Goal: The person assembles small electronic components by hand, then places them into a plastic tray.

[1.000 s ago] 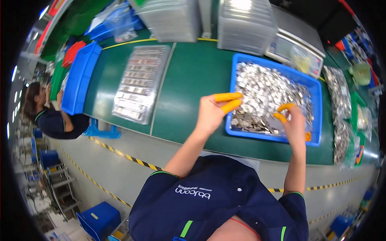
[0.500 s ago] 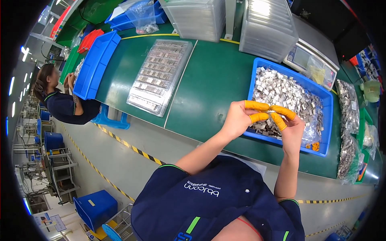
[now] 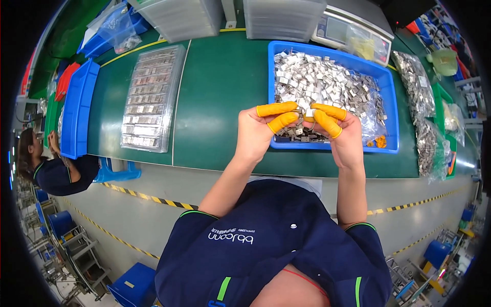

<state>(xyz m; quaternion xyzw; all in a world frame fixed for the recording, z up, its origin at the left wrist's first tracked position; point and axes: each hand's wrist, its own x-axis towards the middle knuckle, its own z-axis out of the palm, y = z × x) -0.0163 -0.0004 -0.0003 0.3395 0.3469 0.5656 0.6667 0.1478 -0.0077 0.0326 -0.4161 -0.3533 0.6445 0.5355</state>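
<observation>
A small shiny metal piece (image 3: 309, 112) is being pinched between the fingertips of both hands, just above the near edge of the blue plastic bin (image 3: 391, 102). The left hand (image 3: 258, 130) is curling its orange rubber finger covers (image 3: 276, 108) toward this piece, and the right hand (image 3: 342, 134) is meeting it from the other side, so the two hands are pressing together on it. How exactly the piece is lying between the fingers I cannot tell, it is too small.

The bin is standing on the green work table (image 3: 220, 97) and it is holding a big heap of silver metal parts (image 3: 322, 82); some small orange things (image 3: 377, 142) are lying in its near right corner. To the left on the table, well apart from the hands, a clear plastic tray with rows of compartments (image 3: 151, 97) is lying. A long blue tray (image 3: 76, 115) is lying at the far left end. Behind the bin a weighing scale (image 3: 348, 28) is standing, and at the right some clear bags of metal parts (image 3: 424, 117) are resting. Another person in a dark uniform (image 3: 56, 171) is working at the left.
</observation>
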